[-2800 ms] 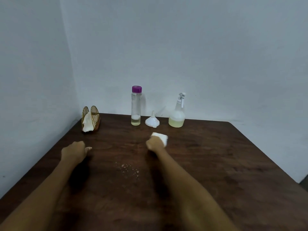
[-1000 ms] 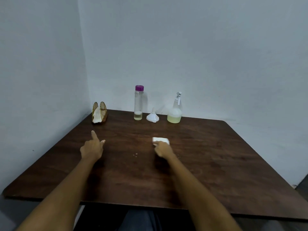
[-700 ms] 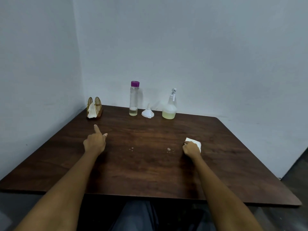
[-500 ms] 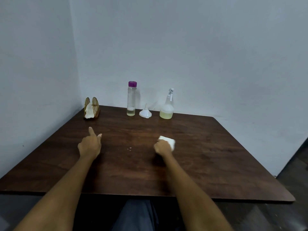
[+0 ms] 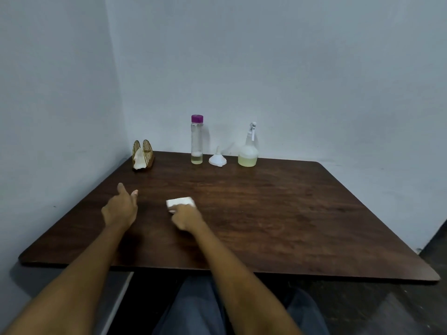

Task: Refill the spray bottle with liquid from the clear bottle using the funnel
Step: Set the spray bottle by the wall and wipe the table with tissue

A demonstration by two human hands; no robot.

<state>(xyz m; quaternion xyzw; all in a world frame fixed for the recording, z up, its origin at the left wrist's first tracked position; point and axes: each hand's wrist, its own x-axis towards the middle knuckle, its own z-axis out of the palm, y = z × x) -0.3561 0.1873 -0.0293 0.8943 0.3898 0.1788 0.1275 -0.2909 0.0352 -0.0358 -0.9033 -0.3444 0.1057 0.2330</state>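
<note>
A tall clear bottle (image 5: 197, 141) with a purple cap stands at the back of the table, a little pale liquid at its bottom. To its right a white funnel (image 5: 217, 160) sits mouth down. Further right stands the spray bottle (image 5: 248, 151), its nozzle on and yellowish liquid in its round base. My right hand (image 5: 186, 217) presses a folded white tissue (image 5: 181, 202) onto the tabletop, well in front of the bottles. My left hand (image 5: 120, 209) rests on the table just left of it, index finger and thumb extended, holding nothing.
The dark wooden table (image 5: 290, 213) sits in a corner with grey walls behind and to the left. A gold wire napkin holder (image 5: 142, 157) with white napkins stands at the back left. My legs show below the near edge.
My right hand has slid the tissue across the table, out to the right and then back left toward my left hand. The small droplets near the table's middle no longer show.
</note>
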